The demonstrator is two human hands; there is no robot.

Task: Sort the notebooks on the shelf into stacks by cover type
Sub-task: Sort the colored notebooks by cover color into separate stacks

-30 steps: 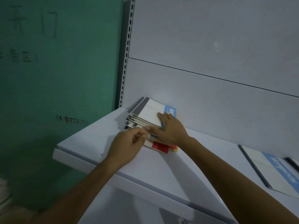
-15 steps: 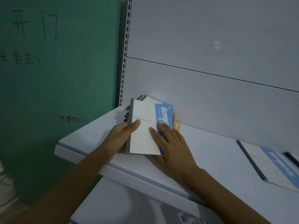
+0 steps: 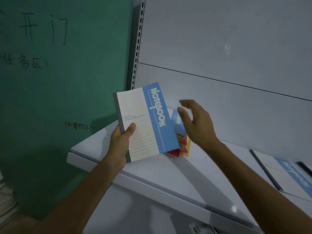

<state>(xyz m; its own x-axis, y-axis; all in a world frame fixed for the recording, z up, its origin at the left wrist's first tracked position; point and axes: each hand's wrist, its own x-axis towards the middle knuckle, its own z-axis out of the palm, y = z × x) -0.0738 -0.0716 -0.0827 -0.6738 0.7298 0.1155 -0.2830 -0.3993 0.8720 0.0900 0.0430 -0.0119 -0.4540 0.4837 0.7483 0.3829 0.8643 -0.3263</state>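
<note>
My left hand (image 3: 120, 142) grips a white notebook with a blue "NOTEBOOK" band and grey spine (image 3: 145, 122), lifted upright above the shelf's left end. Behind it lies the mixed pile of notebooks (image 3: 181, 142), with blue, red and yellow covers showing. My right hand (image 3: 196, 122) hovers over that pile with fingers relaxed and holds nothing. Another white and blue notebook (image 3: 285, 176) lies flat on the white shelf (image 3: 168, 173) at the far right.
A green wall with handwritten characters (image 3: 59, 81) stands to the left. The perforated shelf upright (image 3: 137, 48) and grey back panel (image 3: 219, 48) close off the rear. A dark strip (image 3: 305, 168) lies at the right edge beside the flat notebook.
My left hand has lifted the top white and blue notebook off the pile and tilted it upright. My right hand has come off the cover and now hovers open above the pile.
</note>
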